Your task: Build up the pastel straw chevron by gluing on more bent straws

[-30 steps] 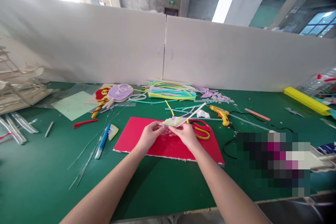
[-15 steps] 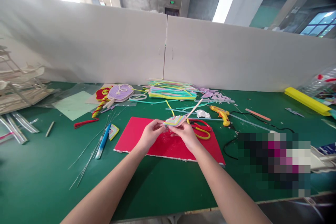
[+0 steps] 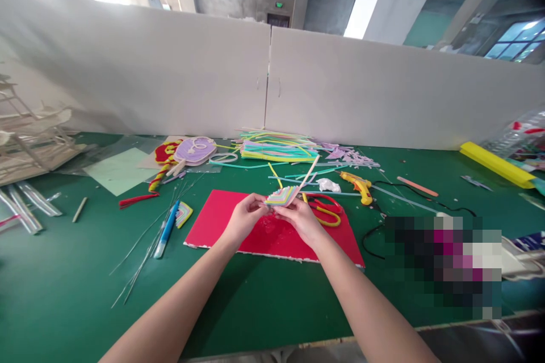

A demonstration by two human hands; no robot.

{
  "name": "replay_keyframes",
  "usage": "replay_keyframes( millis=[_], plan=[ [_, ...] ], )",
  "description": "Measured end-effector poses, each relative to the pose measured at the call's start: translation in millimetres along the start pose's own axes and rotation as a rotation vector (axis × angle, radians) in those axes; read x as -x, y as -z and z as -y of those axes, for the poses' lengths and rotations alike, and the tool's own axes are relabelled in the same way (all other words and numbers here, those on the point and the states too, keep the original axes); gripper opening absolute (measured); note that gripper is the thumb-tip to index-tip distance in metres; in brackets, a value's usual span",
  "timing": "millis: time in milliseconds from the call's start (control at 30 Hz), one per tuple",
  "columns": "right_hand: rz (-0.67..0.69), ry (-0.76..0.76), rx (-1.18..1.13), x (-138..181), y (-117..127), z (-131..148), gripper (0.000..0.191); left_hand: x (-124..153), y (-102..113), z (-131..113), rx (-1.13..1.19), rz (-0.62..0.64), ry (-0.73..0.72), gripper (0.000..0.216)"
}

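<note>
A small piece of pastel striped craft work [image 3: 281, 195], built of pipe cleaner strips side by side, is held up above a red board [image 3: 259, 238]. My left hand [image 3: 249, 215] pinches its left edge, fingertips partly hidden. My right hand [image 3: 298, 216] grips its right side, where a loose pale pink strip end [image 3: 310, 173] sticks up and away. Just right of my right hand, scissors with red and yellow handles [image 3: 327, 216] lie on the board. A similar striped piece [image 3: 183, 214] rests on the table at left, beside a blue pen-like tool [image 3: 168, 228].
Behind the board lies a pile of pastel pipe cleaners [image 3: 279, 147] with purple scraps [image 3: 351, 156]. A yellow glue gun [image 3: 358, 186] with a black cord lies to the right. Thin wires [image 3: 138, 264] and a purple fan-shaped piece [image 3: 195, 150] are at left. A white partition [image 3: 149, 68] stands behind the green table [image 3: 255, 306].
The loose pale pink strip end has swung left and stands more upright. Both hands stay nearly in place on the striped piece.
</note>
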State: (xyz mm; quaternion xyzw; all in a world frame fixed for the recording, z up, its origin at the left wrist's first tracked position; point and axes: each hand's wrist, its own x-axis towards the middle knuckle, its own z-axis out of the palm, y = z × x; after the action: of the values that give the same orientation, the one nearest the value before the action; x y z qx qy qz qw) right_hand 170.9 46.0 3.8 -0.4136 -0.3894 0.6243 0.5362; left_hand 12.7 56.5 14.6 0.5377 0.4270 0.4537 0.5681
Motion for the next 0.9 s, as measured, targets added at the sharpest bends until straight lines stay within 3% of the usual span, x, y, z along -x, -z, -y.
replay_keyframes(
  millis=[267, 467, 900],
  plan=[
    [0.013, -0.001, 0.001, -0.6, 1.4, -0.2, 0.036, 0.5, 0.6, -0.5, -0.026, 0.014, -0.010, 0.027],
    [-0.027, -0.006, -0.030, -0.6, 2.9, 3.4, 0.035, -2.1, 0.8, 2.6, -0.018, 0.038, -0.026, 0.038],
    [-0.021, -0.009, 0.086, -0.5, 3.7, 4.1, 0.044, -5.4, 5.4, 4.6, -0.012, -0.054, -0.077, 0.035]
  ],
)
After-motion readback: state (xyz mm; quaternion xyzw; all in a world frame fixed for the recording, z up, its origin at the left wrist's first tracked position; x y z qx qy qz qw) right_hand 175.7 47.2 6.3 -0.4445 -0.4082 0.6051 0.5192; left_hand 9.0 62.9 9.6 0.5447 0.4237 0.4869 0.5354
